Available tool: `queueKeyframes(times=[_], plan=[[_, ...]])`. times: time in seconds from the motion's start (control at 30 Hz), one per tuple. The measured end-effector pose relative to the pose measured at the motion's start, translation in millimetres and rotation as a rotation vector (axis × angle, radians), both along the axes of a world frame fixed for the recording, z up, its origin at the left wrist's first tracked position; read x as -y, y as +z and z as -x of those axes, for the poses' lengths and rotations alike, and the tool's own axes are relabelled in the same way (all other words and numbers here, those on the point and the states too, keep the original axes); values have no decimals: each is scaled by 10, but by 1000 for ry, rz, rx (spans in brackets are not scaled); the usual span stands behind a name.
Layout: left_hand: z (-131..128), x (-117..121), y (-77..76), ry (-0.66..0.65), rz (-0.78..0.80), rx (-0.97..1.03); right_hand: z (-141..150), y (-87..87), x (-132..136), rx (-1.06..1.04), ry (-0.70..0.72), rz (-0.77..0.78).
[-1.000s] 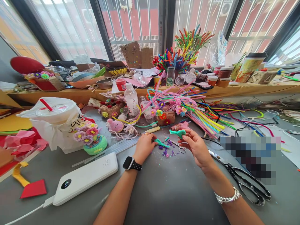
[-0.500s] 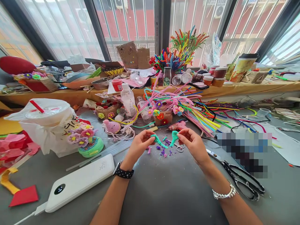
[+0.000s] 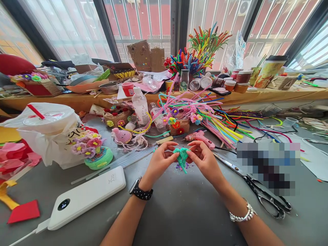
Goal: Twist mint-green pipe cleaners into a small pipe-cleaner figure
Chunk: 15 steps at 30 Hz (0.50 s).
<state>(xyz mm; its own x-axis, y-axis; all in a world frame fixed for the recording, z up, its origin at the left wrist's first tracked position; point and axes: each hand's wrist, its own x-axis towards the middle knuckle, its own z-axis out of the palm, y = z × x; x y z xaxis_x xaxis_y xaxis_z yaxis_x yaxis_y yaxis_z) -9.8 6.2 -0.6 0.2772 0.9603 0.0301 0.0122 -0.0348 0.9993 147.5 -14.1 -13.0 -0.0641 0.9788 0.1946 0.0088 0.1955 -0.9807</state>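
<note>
Above the middle of the desk, my left hand (image 3: 163,160) and my right hand (image 3: 203,160) meet around green pipe-cleaner pieces (image 3: 181,158). Fingertips of both hands pinch the fuzzy green loops, which are pressed side by side with tails hanging down. Where one piece ends and the other begins I cannot make out. Small purple clippings (image 3: 185,166) lie on the desk just behind and below them. A pink glue gun (image 3: 201,137) rests beyond my right fingers, and large scissors (image 3: 256,188) lie beside my right forearm.
A white power bank (image 3: 87,198) with a cable lies left of my left wrist. Behind it stand a bagged drink cup (image 3: 51,133) and a green pot of pipe-cleaner flowers (image 3: 98,159). Loose pipe cleaners (image 3: 217,126), bottles and small baskets crowd the back.
Both hands have moved inward, bringing the two separate green pieces together in front of me. The purple clippings are now partly covered by them.
</note>
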Motion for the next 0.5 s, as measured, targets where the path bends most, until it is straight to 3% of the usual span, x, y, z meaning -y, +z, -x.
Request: queueKeyframes(times=[0.27, 0.5], plan=[[-66, 52, 0, 28, 96, 98, 22, -39, 4, 26, -111, -36], [-106, 63, -19, 77, 57, 110, 50, -20, 16, -75, -88, 15]])
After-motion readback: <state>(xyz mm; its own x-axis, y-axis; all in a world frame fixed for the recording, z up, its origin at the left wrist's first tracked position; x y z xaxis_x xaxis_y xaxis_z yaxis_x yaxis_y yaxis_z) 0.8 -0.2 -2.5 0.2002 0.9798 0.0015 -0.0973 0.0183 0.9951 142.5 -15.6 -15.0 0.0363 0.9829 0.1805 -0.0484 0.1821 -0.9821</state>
